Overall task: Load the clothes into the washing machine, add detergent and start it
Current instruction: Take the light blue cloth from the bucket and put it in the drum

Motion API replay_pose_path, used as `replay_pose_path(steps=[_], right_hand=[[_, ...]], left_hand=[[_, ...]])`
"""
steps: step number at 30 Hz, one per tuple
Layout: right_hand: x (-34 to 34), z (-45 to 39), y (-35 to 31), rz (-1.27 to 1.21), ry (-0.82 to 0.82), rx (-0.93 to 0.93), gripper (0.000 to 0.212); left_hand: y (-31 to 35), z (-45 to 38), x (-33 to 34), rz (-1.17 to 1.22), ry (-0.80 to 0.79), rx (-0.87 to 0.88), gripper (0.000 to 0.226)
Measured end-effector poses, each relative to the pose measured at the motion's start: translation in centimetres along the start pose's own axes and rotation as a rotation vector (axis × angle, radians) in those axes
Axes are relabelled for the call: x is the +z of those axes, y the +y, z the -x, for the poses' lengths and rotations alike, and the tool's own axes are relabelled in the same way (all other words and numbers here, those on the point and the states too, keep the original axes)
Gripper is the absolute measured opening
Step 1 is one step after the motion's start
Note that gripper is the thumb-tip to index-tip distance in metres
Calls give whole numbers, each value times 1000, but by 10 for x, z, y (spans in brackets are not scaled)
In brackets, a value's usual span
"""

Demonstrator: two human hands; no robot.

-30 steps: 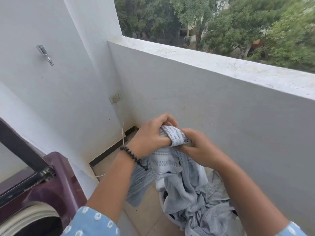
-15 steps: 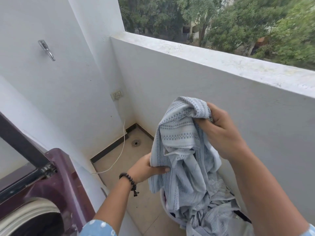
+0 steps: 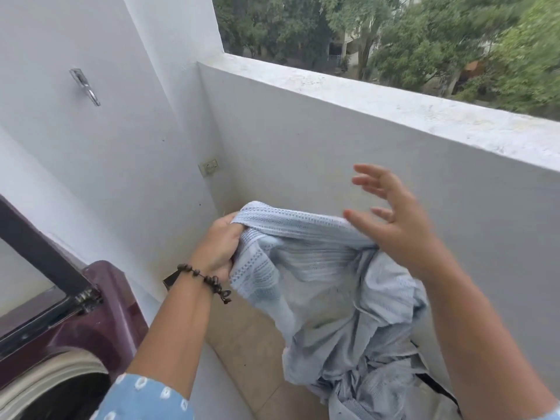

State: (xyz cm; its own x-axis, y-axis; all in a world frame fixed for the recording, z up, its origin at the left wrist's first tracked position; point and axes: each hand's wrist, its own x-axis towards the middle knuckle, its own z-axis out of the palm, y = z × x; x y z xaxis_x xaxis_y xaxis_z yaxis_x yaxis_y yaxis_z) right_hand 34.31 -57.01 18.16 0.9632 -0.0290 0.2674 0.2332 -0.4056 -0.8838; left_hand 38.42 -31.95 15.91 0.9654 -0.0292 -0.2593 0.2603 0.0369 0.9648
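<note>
A pale blue patterned garment hangs in front of me, its lower folds trailing down to more grey-blue clothes at the bottom right. My left hand, with a dark bead bracelet on the wrist, grips the garment's upper left edge in a fist. My right hand is beside the garment's upper right edge, fingers spread and straight, holding nothing. The maroon top-loading washing machine stands at the lower left with its lid raised and the drum rim showing.
A white balcony parapet runs across the right, with trees beyond. A white wall on the left carries a metal hook and a socket. Beige floor tiles lie between the machine and the clothes.
My left hand moved up from the garment's lower side to grip its top edge. My right hand let go of the bunched top and opened. The garment now hangs lower and more spread out.
</note>
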Motion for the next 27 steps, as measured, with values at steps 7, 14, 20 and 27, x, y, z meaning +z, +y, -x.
replay_pose_path(steps=[7,14,20,27], right_hand=[[52,24,-2,63,-442,-70,88],[46,26,9,-93,-48,-57,10],[31,37,2,-290,-229,-129,28],[42,57,3,-32,-355,-141,36]], left_hand=[[20,31,36,-186,-398,94,9],[28,50,17,-400,-247,232,30],[-8,60,15,-413,-190,-16,81],[-1,71,26,-152,-255,163,51]])
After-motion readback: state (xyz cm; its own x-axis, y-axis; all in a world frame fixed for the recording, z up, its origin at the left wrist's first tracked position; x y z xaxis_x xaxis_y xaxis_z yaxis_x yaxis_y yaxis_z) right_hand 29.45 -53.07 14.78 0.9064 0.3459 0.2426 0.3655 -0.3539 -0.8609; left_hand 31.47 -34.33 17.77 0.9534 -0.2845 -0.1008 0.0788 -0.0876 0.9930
